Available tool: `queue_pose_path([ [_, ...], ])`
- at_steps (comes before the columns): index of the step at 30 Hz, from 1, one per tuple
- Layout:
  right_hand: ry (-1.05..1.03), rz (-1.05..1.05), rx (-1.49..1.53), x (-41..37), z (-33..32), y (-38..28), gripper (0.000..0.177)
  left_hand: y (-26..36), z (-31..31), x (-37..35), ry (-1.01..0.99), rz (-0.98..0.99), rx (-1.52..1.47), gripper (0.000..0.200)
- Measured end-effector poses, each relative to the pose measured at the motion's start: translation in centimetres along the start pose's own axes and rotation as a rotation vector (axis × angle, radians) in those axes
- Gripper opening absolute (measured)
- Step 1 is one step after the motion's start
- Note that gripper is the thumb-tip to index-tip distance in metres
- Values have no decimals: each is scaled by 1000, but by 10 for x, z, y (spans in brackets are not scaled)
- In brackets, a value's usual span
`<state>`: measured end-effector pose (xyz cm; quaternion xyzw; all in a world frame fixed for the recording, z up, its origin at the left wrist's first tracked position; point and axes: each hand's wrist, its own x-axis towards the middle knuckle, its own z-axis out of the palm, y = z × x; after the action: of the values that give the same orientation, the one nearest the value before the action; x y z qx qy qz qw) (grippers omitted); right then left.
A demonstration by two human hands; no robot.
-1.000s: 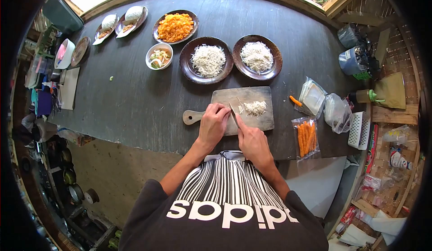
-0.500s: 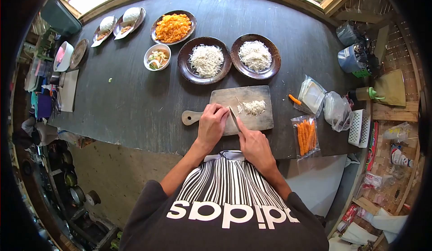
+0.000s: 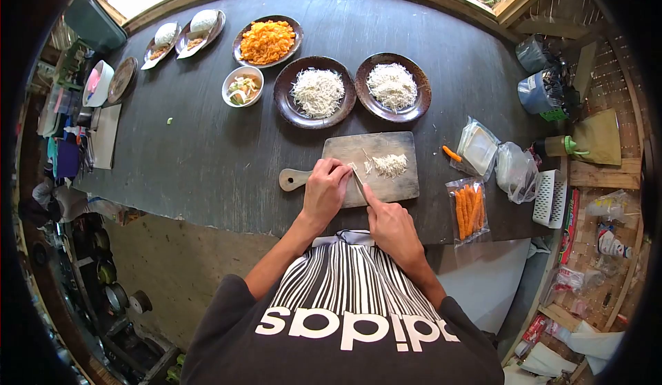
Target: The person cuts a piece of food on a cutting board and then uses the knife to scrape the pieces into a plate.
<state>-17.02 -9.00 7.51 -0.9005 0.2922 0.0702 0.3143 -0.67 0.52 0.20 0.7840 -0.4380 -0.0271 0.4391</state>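
My right hand [image 3: 394, 225] is closed round a knife [image 3: 360, 184], its blade pointing away from me over the wooden cutting board [image 3: 338, 147]. Beside the blade, the fingers of my left hand [image 3: 326, 190] are pinched together at a small pale piece of food [image 3: 352, 166], mostly hidden by the fingertips. To the right of the blade lies a small heap of cut white strips [image 3: 391, 165]. The board's round handle [image 3: 292, 180] sticks out on the left. Beyond the board stand two dark plates [image 3: 285, 112] [image 3: 426, 102] of white shreds.
Farther left are a plate of orange shreds [image 3: 267, 42], a bowl of mixed vegetables [image 3: 243, 87] and two dishes with white mounds [image 3: 203, 21]. On the right lie bagged carrots [image 3: 469, 211], a loose carrot [image 3: 452, 153], plastic bags [image 3: 517, 171] and a white perforated basket [image 3: 550, 199].
The knife blade has shifted very slightly beside my left fingertips. Both hands stay in nearly the same place on the board.
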Motion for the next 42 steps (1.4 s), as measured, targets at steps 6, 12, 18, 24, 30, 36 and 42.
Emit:
queue_pose_path([
  [6, 60, -45, -4, 20, 9, 1, 56, -2, -2, -1, -6, 17, -17, 12],
  [12, 56, -42, -25, 16, 10, 2, 56, 0, -2, 0, -6, -6, -23, 13],
  [18, 47, -38, 62, 5, 5, 2, 50, -2, 0, 0, 1, -11, -19, 15],
  [24, 102, -77, -1, 24, 16, 2, 55, -2, -2, 0, -11, -12, -22, 15],
  [30, 66, -72, -33, 20, 9, 0, 55, -2, 0, -2, -14, -19, -17, 16],
  [36, -7, -36, -19, 0, 0, 2, 53, -1, -1, -1, -12, -29, -10, 15],
  [42, 78, -75, 9, 20, 12, 1, 52, -1, -2, -2, 2, -14, -7, 15],
])
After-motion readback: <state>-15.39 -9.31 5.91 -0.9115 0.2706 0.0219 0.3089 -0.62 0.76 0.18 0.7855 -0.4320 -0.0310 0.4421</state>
